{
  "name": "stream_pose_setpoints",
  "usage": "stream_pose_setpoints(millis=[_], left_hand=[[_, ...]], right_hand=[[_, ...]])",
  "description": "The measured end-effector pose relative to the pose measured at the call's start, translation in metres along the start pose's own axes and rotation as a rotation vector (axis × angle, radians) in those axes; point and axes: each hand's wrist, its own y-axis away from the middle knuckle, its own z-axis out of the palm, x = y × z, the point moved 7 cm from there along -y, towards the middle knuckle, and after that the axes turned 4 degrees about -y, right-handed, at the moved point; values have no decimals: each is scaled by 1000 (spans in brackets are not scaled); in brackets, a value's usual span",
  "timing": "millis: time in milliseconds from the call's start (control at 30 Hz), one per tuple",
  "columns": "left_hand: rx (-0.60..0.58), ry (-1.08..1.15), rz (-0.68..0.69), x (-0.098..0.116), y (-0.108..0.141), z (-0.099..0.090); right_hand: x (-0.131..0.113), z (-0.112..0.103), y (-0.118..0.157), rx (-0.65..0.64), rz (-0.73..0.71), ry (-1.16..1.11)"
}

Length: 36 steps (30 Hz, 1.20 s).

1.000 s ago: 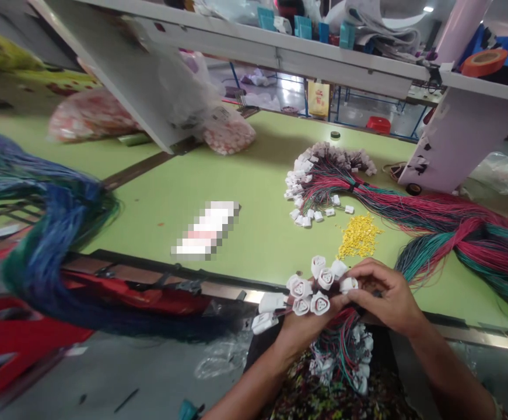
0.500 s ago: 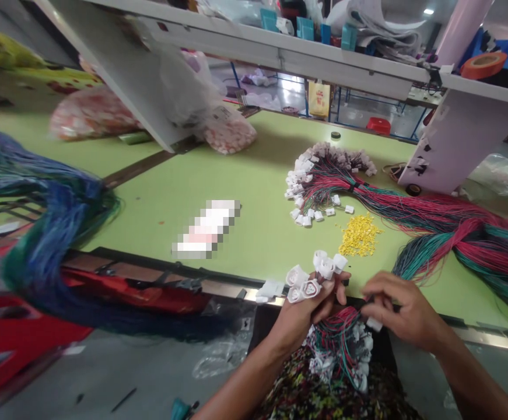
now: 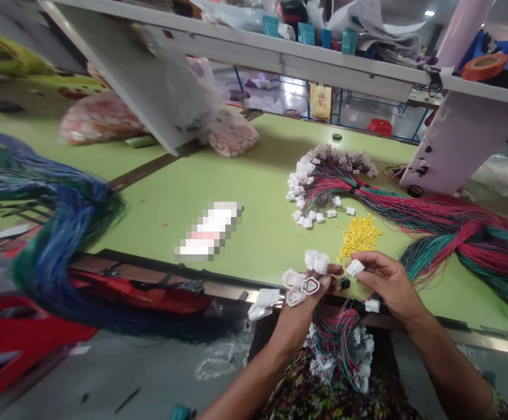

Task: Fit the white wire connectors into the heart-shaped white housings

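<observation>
My left hand (image 3: 301,309) is closed around a cluster of wired white connectors (image 3: 294,280), whose housings stick out above the thumb and on the left side. Between the fingertips of my right hand (image 3: 389,283) is a single white connector (image 3: 356,268), with thin wires running from it toward the left hand. Another white connector (image 3: 371,305) hangs just below the right hand. Red, green and dark wires (image 3: 343,326) with more white connectors droop over my lap beneath both hands. A pile of small yellow pieces (image 3: 361,234) lies on the table beyond the right hand.
On the green table (image 3: 161,198), a tied wire bundle (image 3: 393,201) with white connectors stretches rightward. Blue-green wires (image 3: 61,216) hang over the left edge. Bags of pale parts (image 3: 233,134) sit by the shelf's left support. A shelf (image 3: 323,55) spans the back.
My right hand has risen and now pinches a white connector near the left hand's fingers. The held cluster has shifted slightly left, showing more connectors at its left side.
</observation>
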Motion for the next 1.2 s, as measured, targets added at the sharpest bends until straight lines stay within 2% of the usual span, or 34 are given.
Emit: stream_pose_setpoints(millis=[100,233,367,433,533,633,733,967,1200], left_hand=[[81,-83,5,6,1,-3],[71,-160,12,12,2,2],[77,-132,3,6,1,-1],[85,-172,23,4,0,-4],[116,-311,98,9,-1,-6],[85,-398,152,14,-1,0],[14,-332,130,13,-1,8],[19,-302,160,18,-3,6],[-18,-39,33,2,-5,3]], right_hand=[[4,-5,2,41,27,-21],[7,-4,3,58,42,-38],[8,-2,4,61,3,43],[4,-1,6,71,-78,132],[-12,5,11,92,-277,340],[-29,14,16,91,-428,515],[-36,20,18,67,-490,598],[-32,23,18,21,-490,638],[-31,23,18,-120,-461,578]])
